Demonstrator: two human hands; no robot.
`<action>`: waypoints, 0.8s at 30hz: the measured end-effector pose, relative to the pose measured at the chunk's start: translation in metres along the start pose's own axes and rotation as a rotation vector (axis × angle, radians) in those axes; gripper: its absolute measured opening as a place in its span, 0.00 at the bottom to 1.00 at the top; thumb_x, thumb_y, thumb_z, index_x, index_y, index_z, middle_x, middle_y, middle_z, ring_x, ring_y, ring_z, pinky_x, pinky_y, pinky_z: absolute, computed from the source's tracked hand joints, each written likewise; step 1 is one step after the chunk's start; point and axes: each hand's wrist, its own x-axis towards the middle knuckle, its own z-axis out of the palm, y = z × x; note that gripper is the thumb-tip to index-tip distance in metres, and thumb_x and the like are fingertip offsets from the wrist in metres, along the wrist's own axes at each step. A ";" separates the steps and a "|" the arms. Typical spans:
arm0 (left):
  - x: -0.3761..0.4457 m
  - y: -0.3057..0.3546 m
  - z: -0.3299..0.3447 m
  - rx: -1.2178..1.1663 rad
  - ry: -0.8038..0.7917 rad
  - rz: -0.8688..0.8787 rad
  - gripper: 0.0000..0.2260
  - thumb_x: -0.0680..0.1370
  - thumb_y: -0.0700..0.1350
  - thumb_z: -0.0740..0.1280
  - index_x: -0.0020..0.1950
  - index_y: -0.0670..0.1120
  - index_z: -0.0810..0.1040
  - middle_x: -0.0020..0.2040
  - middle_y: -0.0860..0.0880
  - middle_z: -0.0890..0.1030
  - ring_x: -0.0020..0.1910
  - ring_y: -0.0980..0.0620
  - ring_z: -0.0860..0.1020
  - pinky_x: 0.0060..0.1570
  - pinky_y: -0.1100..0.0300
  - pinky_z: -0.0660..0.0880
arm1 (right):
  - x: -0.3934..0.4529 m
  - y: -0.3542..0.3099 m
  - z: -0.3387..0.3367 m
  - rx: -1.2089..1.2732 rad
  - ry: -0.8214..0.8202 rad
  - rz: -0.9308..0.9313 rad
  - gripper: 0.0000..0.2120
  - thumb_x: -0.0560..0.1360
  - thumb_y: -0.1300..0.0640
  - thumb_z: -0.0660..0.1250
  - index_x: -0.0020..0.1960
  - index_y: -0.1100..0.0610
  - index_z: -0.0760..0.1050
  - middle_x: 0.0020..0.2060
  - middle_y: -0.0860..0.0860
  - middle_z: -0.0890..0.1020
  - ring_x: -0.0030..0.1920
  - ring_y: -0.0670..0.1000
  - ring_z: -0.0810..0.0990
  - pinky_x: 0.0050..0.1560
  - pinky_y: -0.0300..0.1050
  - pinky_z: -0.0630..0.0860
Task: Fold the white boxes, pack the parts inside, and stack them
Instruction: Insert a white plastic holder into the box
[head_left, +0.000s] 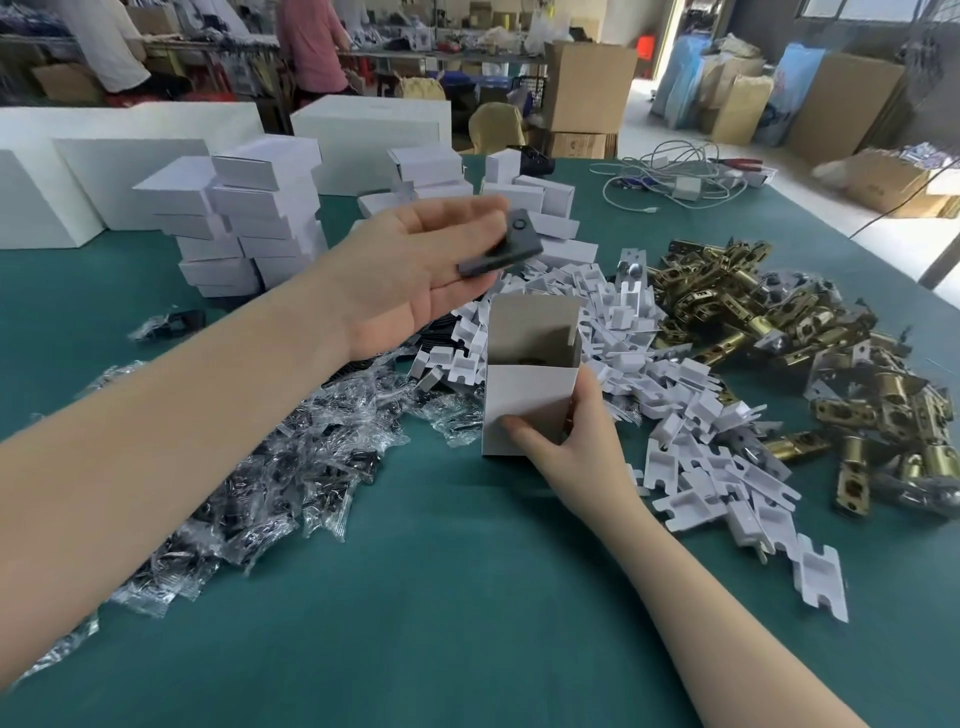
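Two hands are showing: the left hand (415, 265) and the right hand (566, 436). One open box (527, 387) is standing upright, and one dark plate (501, 249) is lying in the left palm. Closed small boxes (249, 218), white inserts (675, 395), brass latches (810, 364) and bagged parts (270, 467) are lying in stacks and heaps too dense for counting. Two people (311, 47) are standing behind.
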 end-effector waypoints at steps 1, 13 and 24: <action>-0.001 0.000 0.000 -0.023 -0.057 -0.016 0.16 0.69 0.36 0.72 0.55 0.45 0.81 0.48 0.49 0.86 0.48 0.54 0.84 0.45 0.65 0.80 | 0.000 0.000 0.000 0.006 0.003 -0.001 0.24 0.72 0.60 0.75 0.58 0.41 0.66 0.49 0.32 0.77 0.52 0.33 0.75 0.48 0.26 0.70; -0.003 -0.025 0.005 1.174 -0.101 0.316 0.09 0.79 0.50 0.69 0.44 0.47 0.83 0.31 0.54 0.78 0.30 0.59 0.73 0.31 0.64 0.64 | 0.000 0.000 0.001 0.039 0.004 -0.002 0.25 0.72 0.62 0.74 0.59 0.43 0.67 0.50 0.36 0.76 0.50 0.29 0.75 0.46 0.23 0.69; -0.007 -0.035 0.011 1.165 0.084 0.498 0.08 0.79 0.47 0.68 0.57 0.48 0.82 0.43 0.56 0.82 0.46 0.58 0.79 0.49 0.58 0.75 | 0.002 0.003 0.001 0.039 -0.005 -0.019 0.26 0.73 0.61 0.75 0.61 0.42 0.66 0.55 0.40 0.76 0.51 0.33 0.76 0.47 0.28 0.72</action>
